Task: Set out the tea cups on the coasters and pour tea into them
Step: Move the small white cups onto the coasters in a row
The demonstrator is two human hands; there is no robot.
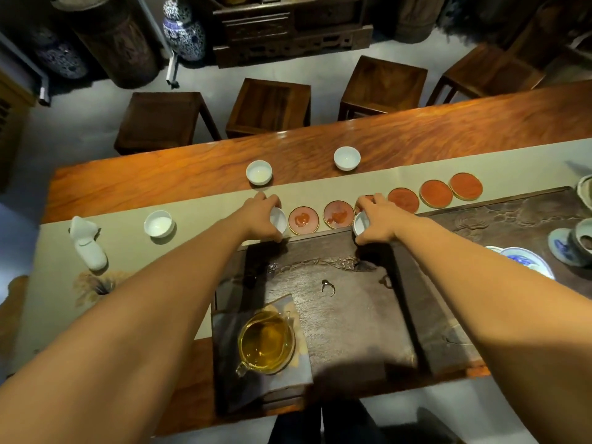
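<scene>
Far-left cup (159, 223) rests on runner (198, 216). L hand (263, 216): fingers grasping tilted cup (278, 219) just left of coaster row (303, 220). R hand (378, 219): fingers grasping tilted cup (361, 223) mid-row. Glass pitcher (266, 342) w/ tea sits near, on counter tray (352, 315).

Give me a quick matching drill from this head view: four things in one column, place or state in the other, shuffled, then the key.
Things
1. glass pitcher
2. left hand
3. white cup at far left
4. rightmost coaster

Places or states
A. bare, no cup on it
B. stands on the beige runner, off any coaster
C. holds amber tea, sits on a folded cloth
D. grips a white cup at the left end of the coaster row

Pairs: 1-C, 2-D, 3-B, 4-A
</scene>
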